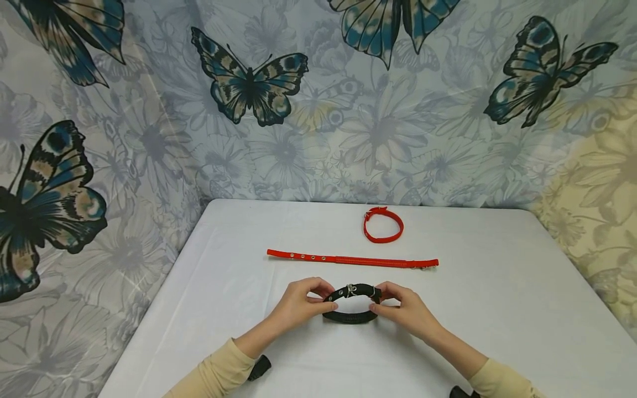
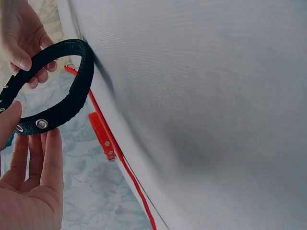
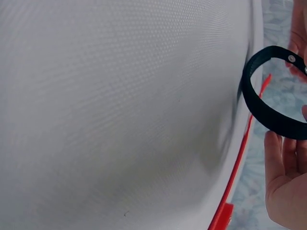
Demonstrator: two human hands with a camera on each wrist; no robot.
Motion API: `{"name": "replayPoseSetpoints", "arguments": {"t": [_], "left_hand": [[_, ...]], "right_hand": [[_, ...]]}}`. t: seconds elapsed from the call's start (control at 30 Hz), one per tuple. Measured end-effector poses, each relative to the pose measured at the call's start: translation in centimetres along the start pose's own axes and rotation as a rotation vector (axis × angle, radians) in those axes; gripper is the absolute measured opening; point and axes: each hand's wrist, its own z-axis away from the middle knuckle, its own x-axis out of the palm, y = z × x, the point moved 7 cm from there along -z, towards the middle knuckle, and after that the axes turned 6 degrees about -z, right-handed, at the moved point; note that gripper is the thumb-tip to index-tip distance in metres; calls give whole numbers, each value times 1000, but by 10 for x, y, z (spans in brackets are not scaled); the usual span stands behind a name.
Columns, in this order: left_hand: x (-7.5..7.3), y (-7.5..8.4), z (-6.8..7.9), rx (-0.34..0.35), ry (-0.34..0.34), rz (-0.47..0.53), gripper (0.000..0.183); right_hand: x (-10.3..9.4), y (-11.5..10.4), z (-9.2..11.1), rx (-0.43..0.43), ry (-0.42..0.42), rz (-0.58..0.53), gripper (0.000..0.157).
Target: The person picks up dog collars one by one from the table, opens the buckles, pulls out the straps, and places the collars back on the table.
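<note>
Butterfly-printed fabric hangs behind a white table. From the head view, a black collar is held as a loop between the person's hands, its metal buckle on the far side. At the collar's left, the left hand pinches it between thumb and fingers; at its right, the right hand pinches it likewise. Just beyond the collar lies a straightened red strap; farther beyond, a red collar forms a ring. Beige sleeves sit nearer the person than the black collar.

From the left wrist, the left hand grips the collar beside a metal eyelet, while the right hand holds the loop's opposite side.

From the right wrist, the right hand's fingers press the collar's outer face; the left hand, opposite, is cut off. Whether the collar touches the table cannot be told.
</note>
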Motion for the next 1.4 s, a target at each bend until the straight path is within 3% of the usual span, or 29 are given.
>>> {"name": "replayPoseSetpoints", "arguments": {"t": [0.2, 0.43, 0.63, 0.77, 1.0, 1.4], "left_hand": [[-1, 4, 2, -15, 10, -3, 21], [-7, 27, 7, -13, 12, -3, 18], [-3, 2, 4, -30, 14, -16, 20], [-3, -4, 2, -21, 11, -9, 20], [-4, 0, -2, -16, 7, -24, 25], [2, 16, -10, 55, -4, -61, 25]], "right_hand": [[2, 1, 1, -10, -8, -19, 29], [1, -5, 0, -23, 2, -56, 29], [1, -16, -2, -65, 9, -74, 28], [1, -17, -4, -53, 10, -66, 27], [2, -18, -5, -58, -3, -66, 28], [4, -21, -5, -80, -13, -72, 26]]}}
